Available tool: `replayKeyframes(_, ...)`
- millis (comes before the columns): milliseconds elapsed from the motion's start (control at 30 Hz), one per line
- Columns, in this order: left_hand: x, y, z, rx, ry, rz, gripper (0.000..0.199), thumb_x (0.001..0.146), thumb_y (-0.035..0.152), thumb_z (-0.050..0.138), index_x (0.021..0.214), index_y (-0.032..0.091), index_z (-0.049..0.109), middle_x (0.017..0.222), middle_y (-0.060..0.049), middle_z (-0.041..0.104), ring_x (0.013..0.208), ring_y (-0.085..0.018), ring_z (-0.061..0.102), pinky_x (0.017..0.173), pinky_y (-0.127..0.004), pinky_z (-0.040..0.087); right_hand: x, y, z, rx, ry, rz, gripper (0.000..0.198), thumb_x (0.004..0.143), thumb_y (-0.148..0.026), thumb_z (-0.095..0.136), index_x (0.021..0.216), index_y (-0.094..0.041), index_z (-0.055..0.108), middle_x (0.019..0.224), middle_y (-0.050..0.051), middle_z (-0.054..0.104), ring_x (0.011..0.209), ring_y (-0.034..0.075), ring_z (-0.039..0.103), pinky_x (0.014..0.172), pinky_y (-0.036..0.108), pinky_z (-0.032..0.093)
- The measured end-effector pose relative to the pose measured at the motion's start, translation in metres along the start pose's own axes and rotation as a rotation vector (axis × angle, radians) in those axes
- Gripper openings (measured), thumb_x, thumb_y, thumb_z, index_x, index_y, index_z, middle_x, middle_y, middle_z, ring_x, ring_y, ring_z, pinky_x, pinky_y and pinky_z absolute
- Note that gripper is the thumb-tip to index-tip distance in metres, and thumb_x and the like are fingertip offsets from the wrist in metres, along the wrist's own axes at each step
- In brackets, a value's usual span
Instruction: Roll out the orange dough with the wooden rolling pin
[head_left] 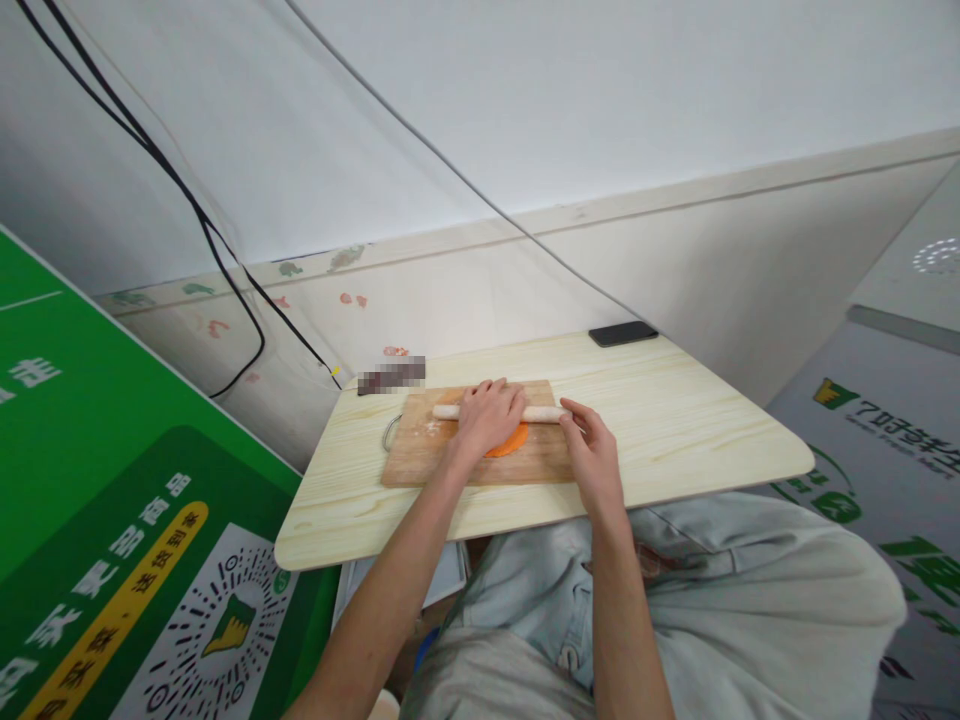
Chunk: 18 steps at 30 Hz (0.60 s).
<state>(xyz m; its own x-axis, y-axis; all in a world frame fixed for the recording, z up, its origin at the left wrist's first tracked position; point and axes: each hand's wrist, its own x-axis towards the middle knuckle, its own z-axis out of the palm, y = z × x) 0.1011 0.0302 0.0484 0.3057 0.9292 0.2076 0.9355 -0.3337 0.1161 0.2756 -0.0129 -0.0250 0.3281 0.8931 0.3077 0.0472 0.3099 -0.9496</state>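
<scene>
A pale wooden rolling pin [544,413] lies crosswise over a flat piece of orange dough [511,443] on a wooden cutting board [420,462]. My left hand [491,412] is palm down over the middle of the pin, its fingers curved across the far side. At the pin's right end, my right hand [591,440] grips it between thumb and fingers. Part of the dough is hidden under my left hand and the pin. White flour is dusted on the board, left of the dough.
The board rests on a light wood-grain table [675,430] against a wall. A black phone [622,333] lies at the table's back right. A blurred dark object [391,376] is at the back left. Cables hang along the wall, and a green sign panel [150,480] stands at left.
</scene>
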Motion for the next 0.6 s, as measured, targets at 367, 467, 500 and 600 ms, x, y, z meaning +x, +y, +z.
replayKeyframes(367, -0.011, 0.004, 0.0, -0.033, 0.053, -0.001, 0.042, 0.116, 0.039, 0.036, 0.126, 0.028, 0.076, 0.146, -0.005, 0.073, 0.133, -0.025, 0.064, 0.115, -0.045, 0.046, 0.002, 0.01, 0.001, -0.01, -0.031, -0.039, 0.047, 0.091, -0.059, 0.073, 0.122, -0.024, 0.08, 0.133, 0.013, 0.077, 0.123, 0.031, 0.07, 0.109, 0.053, 0.059)
replayKeyframes(467, -0.013, 0.005, 0.003, -0.056, 0.083, -0.016, 0.043, 0.116, 0.038, 0.036, 0.121, 0.027, 0.077, 0.144, -0.005, 0.074, 0.131, -0.025, 0.065, 0.114, -0.044, 0.046, 0.002, 0.013, 0.001, -0.018, -0.04, -0.053, 0.046, 0.091, -0.058, 0.073, 0.121, -0.024, 0.08, 0.133, 0.014, 0.076, 0.123, 0.032, 0.07, 0.111, 0.055, 0.057)
replayKeyframes(500, -0.013, 0.006, 0.004, -0.067, 0.093, -0.02, 0.043, 0.116, 0.038, 0.037, 0.119, 0.027, 0.078, 0.144, -0.005, 0.074, 0.131, -0.025, 0.065, 0.114, -0.044, 0.046, 0.002, 0.013, 0.001, -0.022, -0.043, -0.057, 0.045, 0.091, -0.057, 0.072, 0.121, -0.024, 0.08, 0.133, 0.014, 0.076, 0.123, 0.032, 0.07, 0.112, 0.055, 0.056)
replayKeyframes(600, -0.013, 0.005, 0.007, -0.101, 0.131, -0.029, 0.041, 0.116, 0.039, 0.04, 0.116, 0.026, 0.079, 0.146, -0.005, 0.073, 0.134, -0.024, 0.064, 0.115, -0.044, 0.045, 0.002, 0.012, 0.0, -0.031, -0.057, -0.065, 0.043, 0.092, -0.056, 0.071, 0.12, -0.025, 0.079, 0.132, 0.013, 0.076, 0.122, 0.032, 0.07, 0.112, 0.055, 0.056)
